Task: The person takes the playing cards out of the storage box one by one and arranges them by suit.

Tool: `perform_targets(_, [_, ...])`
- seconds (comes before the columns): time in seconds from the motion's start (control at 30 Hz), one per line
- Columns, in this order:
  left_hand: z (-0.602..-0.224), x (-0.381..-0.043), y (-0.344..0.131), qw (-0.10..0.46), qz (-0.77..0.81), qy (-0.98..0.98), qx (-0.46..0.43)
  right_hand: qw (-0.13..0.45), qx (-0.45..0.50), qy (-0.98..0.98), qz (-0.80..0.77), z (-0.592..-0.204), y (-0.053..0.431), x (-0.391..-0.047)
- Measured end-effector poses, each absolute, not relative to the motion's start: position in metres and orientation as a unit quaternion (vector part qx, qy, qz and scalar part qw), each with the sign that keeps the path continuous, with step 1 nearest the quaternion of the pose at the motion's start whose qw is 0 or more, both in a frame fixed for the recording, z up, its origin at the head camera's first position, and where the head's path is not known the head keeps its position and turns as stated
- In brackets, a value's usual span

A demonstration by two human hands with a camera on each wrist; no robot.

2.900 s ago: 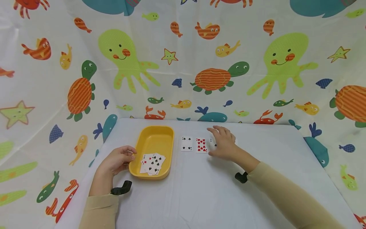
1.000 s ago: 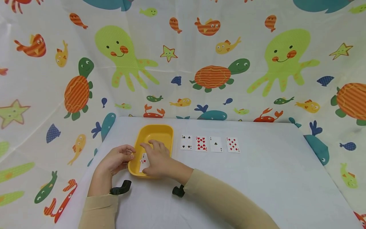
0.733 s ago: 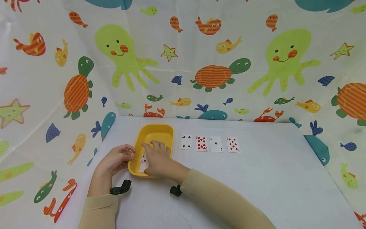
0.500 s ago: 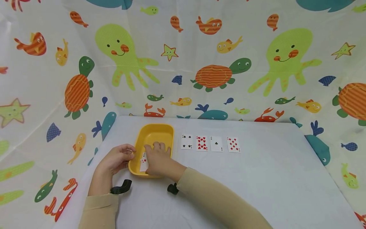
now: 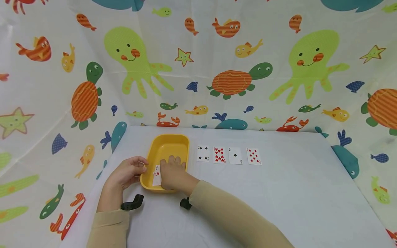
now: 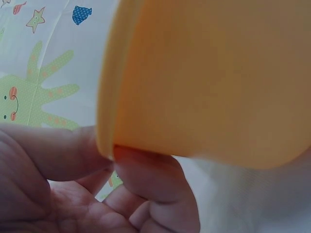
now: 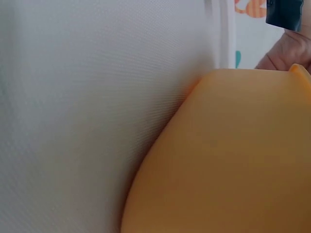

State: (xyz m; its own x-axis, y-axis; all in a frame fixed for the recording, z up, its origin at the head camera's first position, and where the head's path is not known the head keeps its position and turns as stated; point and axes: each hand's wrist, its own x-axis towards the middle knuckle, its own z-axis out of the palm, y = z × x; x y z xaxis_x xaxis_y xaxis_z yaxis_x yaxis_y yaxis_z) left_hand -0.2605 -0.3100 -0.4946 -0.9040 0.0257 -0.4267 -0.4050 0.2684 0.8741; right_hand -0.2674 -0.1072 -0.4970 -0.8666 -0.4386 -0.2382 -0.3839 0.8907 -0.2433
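My left hand (image 5: 128, 172) pinches the left rim of a yellow plastic tray (image 5: 170, 137). In the left wrist view, the thumb and fingers of that hand (image 6: 150, 194) sit either side of the tray's rim (image 6: 109, 87). My right hand (image 5: 175, 175) reaches down inside the tray's near end, over loose playing cards. A white card with a red diamond (image 5: 156, 176) shows to its left; the other cards there are covered. Its fingertips are hidden. Only the tray's outer wall (image 7: 223, 155) blocks the right wrist view, so the right fingers do not show there.
Right of the tray, several face-up playing cards lie in a row: a four of spades (image 5: 203, 154), a hearts card (image 5: 219, 155), an ace of clubs (image 5: 235, 156) and a diamonds card (image 5: 254, 156). A sea-animal curtain (image 5: 198, 62) hangs behind the white table (image 5: 294, 193).
My right hand has left the card row, uncovering the diamonds card, and moved left into the tray. There it has sunk lower and its fingers have drawn in. The left hand stays on the rim.
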Motion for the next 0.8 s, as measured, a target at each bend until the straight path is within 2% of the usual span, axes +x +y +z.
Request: perform_targets(0.8, [-0.4936,-0.2588,-0.3081,0.178,0.583,0.784,-0.118,0.106,-0.246,0.955,-0.129,-0.4962,-0.102,-0.267])
